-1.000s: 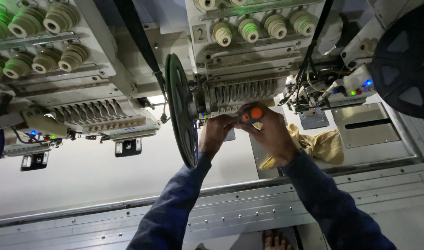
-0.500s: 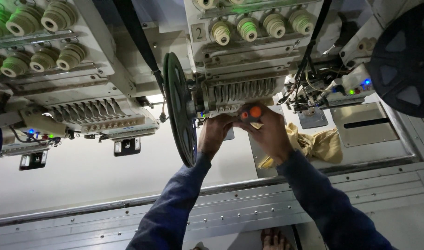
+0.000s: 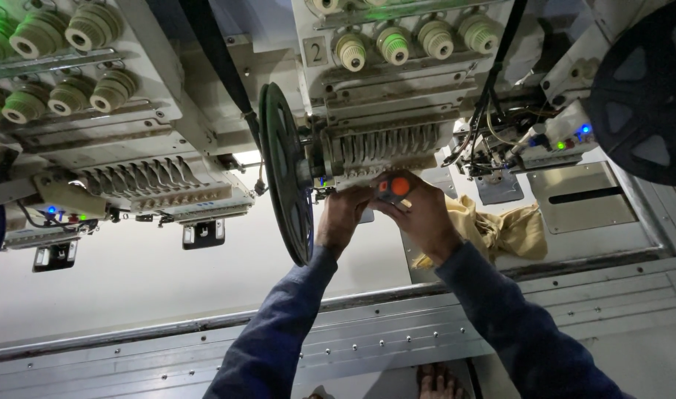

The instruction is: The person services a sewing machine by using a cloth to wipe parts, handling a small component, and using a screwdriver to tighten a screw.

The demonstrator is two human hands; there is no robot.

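Nearest, two dark blue sleeves (image 3: 294,325) reach up from the metal table edge (image 3: 168,332). The left hand (image 3: 343,216) curls its fingers at the underside of the embroidery head (image 3: 386,144), though whether it grips anything cannot be told, and the right hand (image 3: 421,214) clasps a small orange-tipped tool (image 3: 394,188) just beneath the needle row. Just beyond lies a crumpled yellow cloth (image 3: 500,233), with the dark reel (image 3: 286,174) left of the hands and thread knobs (image 3: 415,41) above.

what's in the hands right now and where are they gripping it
The right hand pinches a small orange-tipped tool in its fingertips, by the lower end. Whether the left hand holds anything cannot be told.
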